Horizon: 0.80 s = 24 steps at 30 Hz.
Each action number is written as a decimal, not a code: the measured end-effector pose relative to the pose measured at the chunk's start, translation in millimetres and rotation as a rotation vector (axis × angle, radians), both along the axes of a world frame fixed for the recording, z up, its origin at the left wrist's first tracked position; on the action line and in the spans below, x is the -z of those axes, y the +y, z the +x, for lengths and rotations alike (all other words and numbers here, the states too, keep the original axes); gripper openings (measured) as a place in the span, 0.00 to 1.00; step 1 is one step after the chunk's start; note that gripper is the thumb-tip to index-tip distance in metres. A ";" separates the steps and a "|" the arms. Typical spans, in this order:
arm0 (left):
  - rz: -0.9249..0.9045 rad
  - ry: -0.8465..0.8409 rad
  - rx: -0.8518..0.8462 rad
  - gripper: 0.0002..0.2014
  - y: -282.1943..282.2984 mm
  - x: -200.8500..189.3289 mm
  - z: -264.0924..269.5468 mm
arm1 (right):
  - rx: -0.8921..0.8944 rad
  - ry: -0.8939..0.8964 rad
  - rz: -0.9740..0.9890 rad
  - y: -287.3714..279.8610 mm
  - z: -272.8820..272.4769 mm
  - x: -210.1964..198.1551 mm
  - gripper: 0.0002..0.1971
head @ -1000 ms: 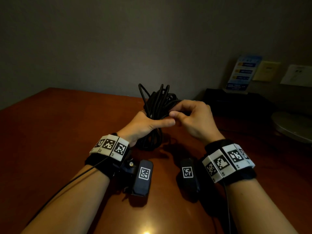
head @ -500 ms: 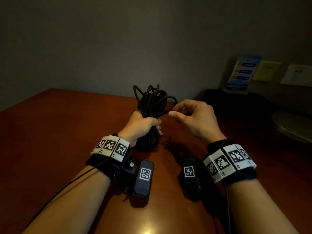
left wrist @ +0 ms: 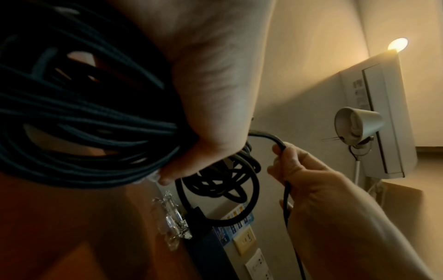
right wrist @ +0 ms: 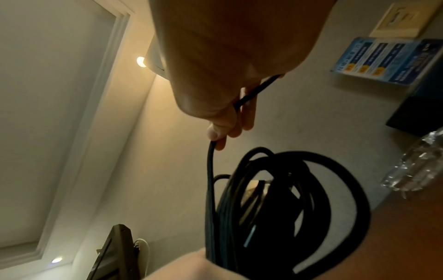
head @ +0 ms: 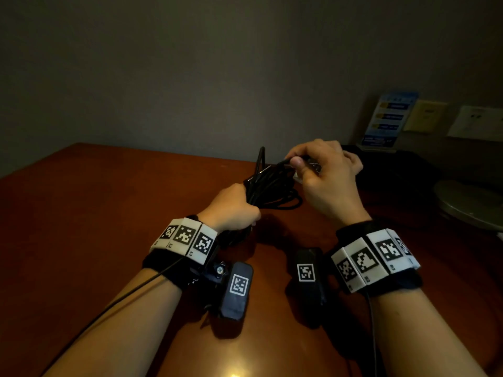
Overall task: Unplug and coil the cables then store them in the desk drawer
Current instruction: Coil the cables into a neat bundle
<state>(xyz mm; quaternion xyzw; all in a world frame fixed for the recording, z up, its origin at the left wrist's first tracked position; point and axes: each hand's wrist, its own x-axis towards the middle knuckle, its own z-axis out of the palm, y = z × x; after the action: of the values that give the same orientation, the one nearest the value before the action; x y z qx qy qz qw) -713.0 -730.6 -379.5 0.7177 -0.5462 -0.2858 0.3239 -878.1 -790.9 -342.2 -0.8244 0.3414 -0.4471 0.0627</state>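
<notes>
A bundle of black cable (head: 272,190) (left wrist: 79,121) (right wrist: 282,199) is held in loops over the wooden desk (head: 95,213). My left hand (head: 234,210) (left wrist: 215,106) grips the coil round its middle, fingers curled about the strands. My right hand (head: 321,175) (left wrist: 302,176) (right wrist: 225,113) is just right of it, above the loops' far end, and pinches the cable's loose end (right wrist: 210,170) between thumb and fingers. That strand runs from the pinch down into the coil. No drawer shows in any view.
A blue leaflet stand (head: 386,118) and wall sockets (head: 476,122) are at the back right, with a dark box (head: 394,167) under them. A round lamp base (head: 468,202) sits at the right edge. A crumpled clear plastic bottle (left wrist: 170,216) (right wrist: 417,166) lies on the desk beyond the coil.
My left hand has tipped the coil from upright to lean right and away. My right hand has risen and moved forward over the loops, still pinching the loose end.
</notes>
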 end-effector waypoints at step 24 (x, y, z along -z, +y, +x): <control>-0.092 0.409 0.148 0.07 4.7 -4.8 8.9 | 0.056 -0.070 0.270 -12.7 0.8 22.1 0.10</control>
<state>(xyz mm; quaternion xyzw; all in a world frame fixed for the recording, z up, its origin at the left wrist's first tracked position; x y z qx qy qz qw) -704.1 -725.9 -374.7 0.5873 -0.5329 -0.4229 0.4385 -877.3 -803.6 -364.4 -0.7825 0.4191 -0.4270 0.1724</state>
